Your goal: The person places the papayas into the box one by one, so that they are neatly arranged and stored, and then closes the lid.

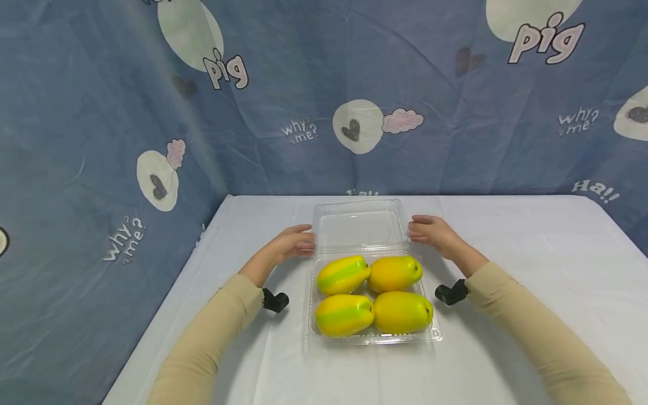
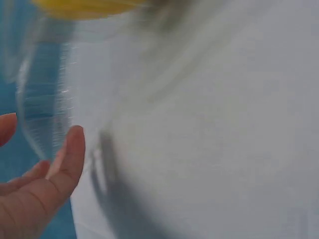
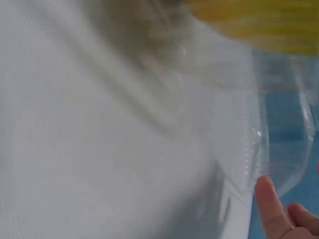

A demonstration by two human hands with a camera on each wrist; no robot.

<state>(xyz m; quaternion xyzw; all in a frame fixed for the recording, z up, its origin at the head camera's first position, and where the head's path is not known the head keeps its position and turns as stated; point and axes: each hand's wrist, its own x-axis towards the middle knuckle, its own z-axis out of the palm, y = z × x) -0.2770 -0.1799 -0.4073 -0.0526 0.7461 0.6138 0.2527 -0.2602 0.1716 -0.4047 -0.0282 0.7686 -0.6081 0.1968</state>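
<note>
While your two hands sit either side of the open lid point(image 1: 360, 228), the clear plastic clamshell tray point(image 1: 372, 337) lies on the white table point(image 1: 531, 253) right in front of you, lid hinged back and lying flat on the far side. Your left hand point(image 1: 292, 243) is at the lid's left edge, fingers stretched out fairly straight with the tips at or just against the plastic; the left wrist view shows the thumb and fingers point(image 2: 74, 149) spread loosely next to the lid's ribbed rim, not curled round it. Your right hand point(image 1: 430, 230) mirrors that on the lid's right edge, fingers extended toward the rim, and in the right wrist view a fingertip point(image 3: 269, 199) sits right beside the clear edge (whether it truly presses on it, you cannot tell from the blur). Neither hand has a firm grip on anything. Inside the tray, four yellow mango-like fruits are packed two by two and touching: the left pair, far point(image 1: 343, 274) and near point(image 1: 344, 315), carry green stripes, the right pair, far point(image 1: 395, 273) and near point(image 1: 403, 312), are plain yellow with green tips. Beige sleeves point(image 1: 212, 332) cover both forearms, each with a black wrist camera mount point(image 1: 275, 300). Behind the table hangs a blue patterned cloth point(image 1: 101, 112).
</note>
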